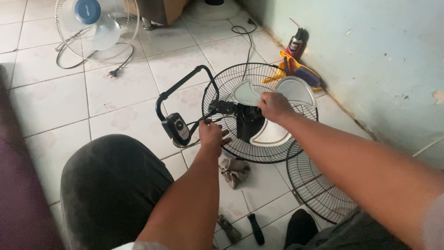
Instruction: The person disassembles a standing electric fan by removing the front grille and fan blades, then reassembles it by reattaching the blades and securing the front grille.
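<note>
Fan stripped on the tiled floor (pixel 115 106), front grille (pixel 319 185) lying off. Right hand (pixel 275 106), fingers closed, is gripping the white fan blade (pixel 296 90) at its hub. Left hand (pixel 212 135) is clasping the rear guard (pixel 222 85) rim. Judged step: freeing the blade; steady pull needed.

A single head-worn camera looks steeply down and forward from close above the tiled floor (pixel 115 99), toward the wall (pixel 370 60) at right.
</note>
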